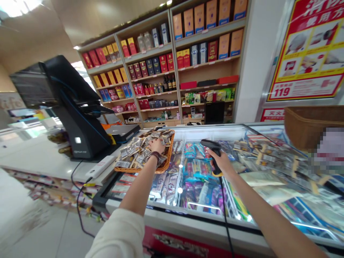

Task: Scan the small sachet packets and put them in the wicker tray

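My left hand point(157, 146), with a beaded bracelet point(155, 154) at its wrist, reaches into an orange wicker basket point(168, 157). Its fingers are curled down on one of the clear plastic packets point(137, 147) that fill the basket; their tips are partly hidden. My right hand point(223, 163) is wrapped round the grip of a black handheld barcode scanner point(215, 163). The scanner is held above the freezer's glass top, its head tilted to the left. From its base a black cord point(225, 211) hangs down across the freezer's front.
Under the glass of the chest freezer point(166, 215) lie coloured ice-cream packs point(197, 170). More packets point(268, 154) and a brown basket point(301, 132) are on the right. At left stands a black checkout terminal point(77, 114). Shelves of boxes point(156, 66) line the back.
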The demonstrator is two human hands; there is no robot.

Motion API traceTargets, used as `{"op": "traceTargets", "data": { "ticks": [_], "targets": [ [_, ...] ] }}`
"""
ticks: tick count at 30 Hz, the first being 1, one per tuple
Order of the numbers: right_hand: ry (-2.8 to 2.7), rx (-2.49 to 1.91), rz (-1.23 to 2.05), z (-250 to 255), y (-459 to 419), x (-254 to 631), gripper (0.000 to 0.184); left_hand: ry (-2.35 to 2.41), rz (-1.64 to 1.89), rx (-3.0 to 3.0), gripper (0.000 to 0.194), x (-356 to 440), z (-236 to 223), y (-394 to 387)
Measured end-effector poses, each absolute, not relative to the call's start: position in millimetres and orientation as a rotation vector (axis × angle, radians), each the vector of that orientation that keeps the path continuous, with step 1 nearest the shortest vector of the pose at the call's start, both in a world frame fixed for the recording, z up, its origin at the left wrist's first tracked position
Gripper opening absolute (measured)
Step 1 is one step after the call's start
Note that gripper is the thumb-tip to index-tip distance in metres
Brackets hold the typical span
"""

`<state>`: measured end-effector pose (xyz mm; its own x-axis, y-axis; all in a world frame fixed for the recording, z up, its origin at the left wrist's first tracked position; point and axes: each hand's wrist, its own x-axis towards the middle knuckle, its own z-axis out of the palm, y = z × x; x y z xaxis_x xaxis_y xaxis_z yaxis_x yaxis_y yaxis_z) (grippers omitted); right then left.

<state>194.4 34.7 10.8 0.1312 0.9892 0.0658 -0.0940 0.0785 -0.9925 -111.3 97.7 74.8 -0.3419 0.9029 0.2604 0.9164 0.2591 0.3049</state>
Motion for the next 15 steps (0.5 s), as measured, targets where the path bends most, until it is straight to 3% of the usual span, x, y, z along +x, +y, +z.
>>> {"op": "traceTargets", "data": {
  "ticks": [7,15],
  "targets": [
    [-1.019,-1.149,1.046,8.4,33.3,199.1,0.053,-2.592,-0.726,-1.617,0.059,-92.4,85.1,105.5],
    [-1.087,-1.108,1.062,12.4,28.8,199.0,0.058,-2.545,-0.895,-1.896,0.015,-97.2,96.3,95.3]
  ]
}}
